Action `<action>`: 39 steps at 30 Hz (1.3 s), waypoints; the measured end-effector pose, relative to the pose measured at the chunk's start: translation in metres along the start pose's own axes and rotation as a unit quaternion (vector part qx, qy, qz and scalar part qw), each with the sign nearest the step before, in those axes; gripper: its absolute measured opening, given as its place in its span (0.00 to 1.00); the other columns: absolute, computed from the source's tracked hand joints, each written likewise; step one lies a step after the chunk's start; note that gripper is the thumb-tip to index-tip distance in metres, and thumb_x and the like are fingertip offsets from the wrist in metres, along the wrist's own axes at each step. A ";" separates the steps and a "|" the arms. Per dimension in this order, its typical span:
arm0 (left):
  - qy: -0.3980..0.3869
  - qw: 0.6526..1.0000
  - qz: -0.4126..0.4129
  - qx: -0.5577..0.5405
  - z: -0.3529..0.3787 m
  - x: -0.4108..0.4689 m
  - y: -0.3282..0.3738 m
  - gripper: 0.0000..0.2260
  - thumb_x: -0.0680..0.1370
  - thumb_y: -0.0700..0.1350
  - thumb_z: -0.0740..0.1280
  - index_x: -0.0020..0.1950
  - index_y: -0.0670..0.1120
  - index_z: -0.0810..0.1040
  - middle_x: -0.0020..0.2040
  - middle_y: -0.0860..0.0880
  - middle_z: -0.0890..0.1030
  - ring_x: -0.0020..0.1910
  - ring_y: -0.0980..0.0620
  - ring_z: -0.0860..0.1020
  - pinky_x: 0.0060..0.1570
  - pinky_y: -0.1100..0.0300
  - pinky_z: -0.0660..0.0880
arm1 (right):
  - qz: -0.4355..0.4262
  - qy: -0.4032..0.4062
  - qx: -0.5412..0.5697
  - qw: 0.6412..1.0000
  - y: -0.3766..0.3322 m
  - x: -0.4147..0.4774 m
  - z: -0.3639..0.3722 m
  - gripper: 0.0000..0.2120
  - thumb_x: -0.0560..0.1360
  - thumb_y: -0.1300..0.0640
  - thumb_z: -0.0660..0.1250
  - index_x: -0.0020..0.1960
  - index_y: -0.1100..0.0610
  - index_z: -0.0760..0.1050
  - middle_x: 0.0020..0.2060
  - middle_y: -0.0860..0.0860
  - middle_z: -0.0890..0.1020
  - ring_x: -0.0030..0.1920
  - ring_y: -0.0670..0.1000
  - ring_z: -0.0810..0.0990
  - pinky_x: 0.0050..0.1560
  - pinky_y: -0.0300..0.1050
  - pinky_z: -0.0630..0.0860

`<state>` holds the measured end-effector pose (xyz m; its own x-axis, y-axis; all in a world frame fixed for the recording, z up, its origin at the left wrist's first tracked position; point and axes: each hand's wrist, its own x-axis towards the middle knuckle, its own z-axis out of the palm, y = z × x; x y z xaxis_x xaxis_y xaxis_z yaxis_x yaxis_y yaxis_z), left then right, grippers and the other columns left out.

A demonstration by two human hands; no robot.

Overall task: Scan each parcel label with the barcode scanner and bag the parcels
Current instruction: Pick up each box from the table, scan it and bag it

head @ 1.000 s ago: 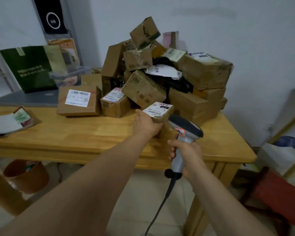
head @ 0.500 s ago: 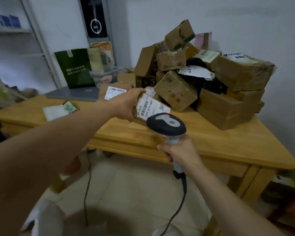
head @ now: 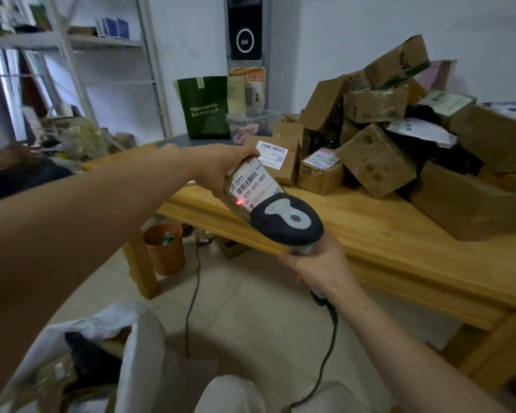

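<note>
Head view has the scan step in hand: near the middle of the frame the left hand (head: 218, 165) grips a small parcel (head: 242, 201), fingers curled over its top edge, its white label (head: 258, 183) tilted toward the barcode scanner (head: 286, 222) just below it. A red dot glows at the label's lower left, off the printed bars, so the read looks not yet made. The right hand (head: 316, 263) is clamped round the grey handle. Next the beam needs nudging onto the bars, then the parcel goes to the limp white bag (head: 137, 338), gaping at lower left. The parcel is brown card under glossy tape; the scanner head is matte black, rounded, with a smooth grey inset. Boxy cardboard parcels (head: 376, 162) are heaped on the wooden table (head: 370, 234) at right.
</note>
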<state>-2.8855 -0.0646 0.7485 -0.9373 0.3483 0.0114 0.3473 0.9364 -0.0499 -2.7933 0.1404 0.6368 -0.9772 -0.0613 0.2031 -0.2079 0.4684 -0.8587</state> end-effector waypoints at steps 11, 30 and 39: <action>-0.024 0.999 -0.046 -0.016 0.010 -0.031 -0.018 0.47 0.68 0.39 0.76 0.77 0.54 0.50 0.66 0.47 0.72 0.66 0.46 0.70 0.61 0.51 0.69 | -0.032 -0.021 -0.071 0.997 -0.021 -0.001 0.017 0.12 0.69 0.60 0.71 0.39 0.47 0.70 0.42 0.48 0.80 0.49 0.52 0.79 0.50 0.52 0.79; -0.059 0.993 -0.097 -0.024 0.035 -0.054 -0.052 0.45 0.69 0.40 0.76 0.78 0.53 0.51 0.69 0.46 0.69 0.69 0.45 0.67 0.65 0.49 0.67 | -0.082 -0.082 -0.202 0.973 -0.033 0.008 0.044 0.08 0.70 0.62 0.68 0.48 0.57 0.76 0.42 0.53 0.81 0.44 0.54 0.79 0.42 0.47 0.78; -0.067 0.961 -0.260 -0.070 0.106 -0.102 -0.107 0.38 0.65 0.51 0.79 0.71 0.49 0.64 0.65 0.47 0.73 0.61 0.46 0.74 0.60 0.52 0.73 | -0.020 -0.154 -0.040 0.987 -0.021 0.004 0.086 0.16 0.70 0.61 0.73 0.54 0.52 0.72 0.37 0.50 0.80 0.33 0.47 0.78 0.35 0.46 0.78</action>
<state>-2.8302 -0.2044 0.6465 -0.9770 -0.1682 -0.1307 -0.1774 0.9822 0.0623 -2.7966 0.0542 0.6155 -0.9377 -0.3397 0.0730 -0.2544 0.5282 -0.8101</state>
